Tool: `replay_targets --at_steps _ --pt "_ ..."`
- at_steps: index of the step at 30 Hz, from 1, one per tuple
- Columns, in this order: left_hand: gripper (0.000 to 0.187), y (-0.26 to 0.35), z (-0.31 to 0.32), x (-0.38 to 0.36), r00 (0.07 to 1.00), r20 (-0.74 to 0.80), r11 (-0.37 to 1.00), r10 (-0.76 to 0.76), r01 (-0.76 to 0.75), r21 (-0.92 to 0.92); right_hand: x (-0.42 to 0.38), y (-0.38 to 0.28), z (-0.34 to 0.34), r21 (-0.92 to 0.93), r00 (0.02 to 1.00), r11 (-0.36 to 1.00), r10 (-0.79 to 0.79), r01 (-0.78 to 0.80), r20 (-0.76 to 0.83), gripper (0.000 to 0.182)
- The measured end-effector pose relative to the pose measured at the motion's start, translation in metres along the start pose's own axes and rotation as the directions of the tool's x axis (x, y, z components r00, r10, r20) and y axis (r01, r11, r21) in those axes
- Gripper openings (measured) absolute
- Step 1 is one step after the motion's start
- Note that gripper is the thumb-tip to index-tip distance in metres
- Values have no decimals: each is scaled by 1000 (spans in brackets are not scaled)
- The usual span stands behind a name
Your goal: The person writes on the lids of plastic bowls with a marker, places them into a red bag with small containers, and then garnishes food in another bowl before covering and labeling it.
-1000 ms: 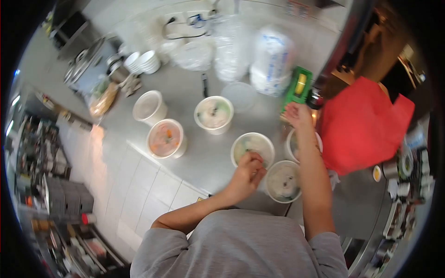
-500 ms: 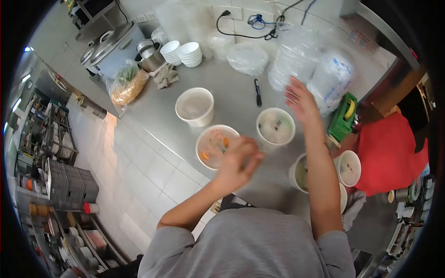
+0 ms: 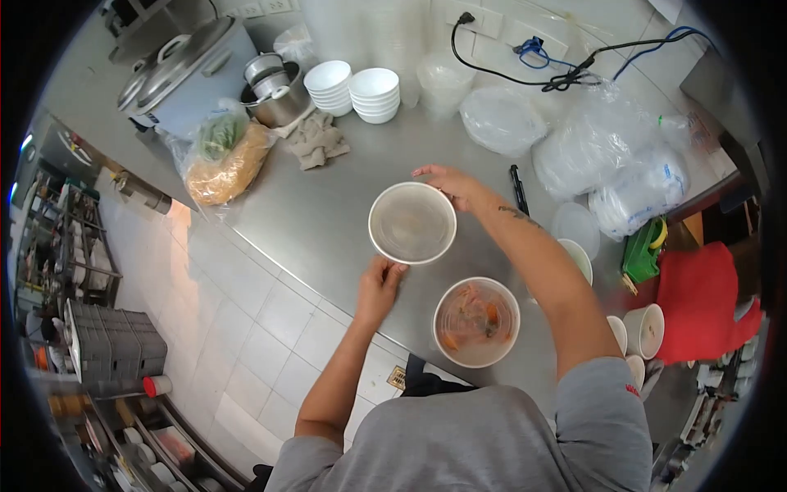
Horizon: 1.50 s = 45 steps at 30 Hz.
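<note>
A white round tub [image 3: 411,223] with a cloudy translucent top sits between my two hands on the steel table. My left hand [image 3: 380,289] is closed against its near side, thumb by the rim. At the far right side my right hand [image 3: 452,185] curls its fingers round the rim. Nearer my body stands a second white tub [image 3: 476,322], with orange and red pieces showing through its clear lid. My right forearm partly hides another white tub [image 3: 576,261]. A black marker [image 3: 518,189] lies just beyond that forearm.
Stacked white bowls [image 3: 375,94], a beige cloth [image 3: 315,140] and bagged food [image 3: 223,164] line the back left. Plastic-wrapped stacks [image 3: 594,135] and a green box [image 3: 642,252] stand to the right. More tubs [image 3: 641,330] sit beside a red cloth [image 3: 705,303].
My left hand has left the tub with orange pieces, and my right hand has come down from the air. Both now hold the cloudy-topped tub. The camera view has shifted.
</note>
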<state>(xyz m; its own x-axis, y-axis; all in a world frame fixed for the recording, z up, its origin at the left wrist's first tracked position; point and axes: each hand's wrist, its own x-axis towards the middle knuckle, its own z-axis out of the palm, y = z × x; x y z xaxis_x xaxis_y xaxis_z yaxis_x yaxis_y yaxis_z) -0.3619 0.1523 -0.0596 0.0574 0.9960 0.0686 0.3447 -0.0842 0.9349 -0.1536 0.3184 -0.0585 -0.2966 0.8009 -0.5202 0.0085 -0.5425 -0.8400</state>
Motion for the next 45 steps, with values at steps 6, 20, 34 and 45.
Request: replay_targets --at_steps 6,20,34,45 --pt "17 -2 -9 24 998 9 968 60 -61 243 5 9 -24 -136 988 990 -67 48 -140 31" --pt "48 37 3 99 996 25 971 -85 89 -220 -105 -1 34 -257 888 934 -325 248 -324 58" --pt "31 131 62 109 956 286 944 64 35 -329 -143 11 -57 -740 670 673 -557 16 -492 30" --pt "44 119 -9 200 1000 30 415 8 24 -909 -155 26 22 -433 866 888 -331 152 -375 44"
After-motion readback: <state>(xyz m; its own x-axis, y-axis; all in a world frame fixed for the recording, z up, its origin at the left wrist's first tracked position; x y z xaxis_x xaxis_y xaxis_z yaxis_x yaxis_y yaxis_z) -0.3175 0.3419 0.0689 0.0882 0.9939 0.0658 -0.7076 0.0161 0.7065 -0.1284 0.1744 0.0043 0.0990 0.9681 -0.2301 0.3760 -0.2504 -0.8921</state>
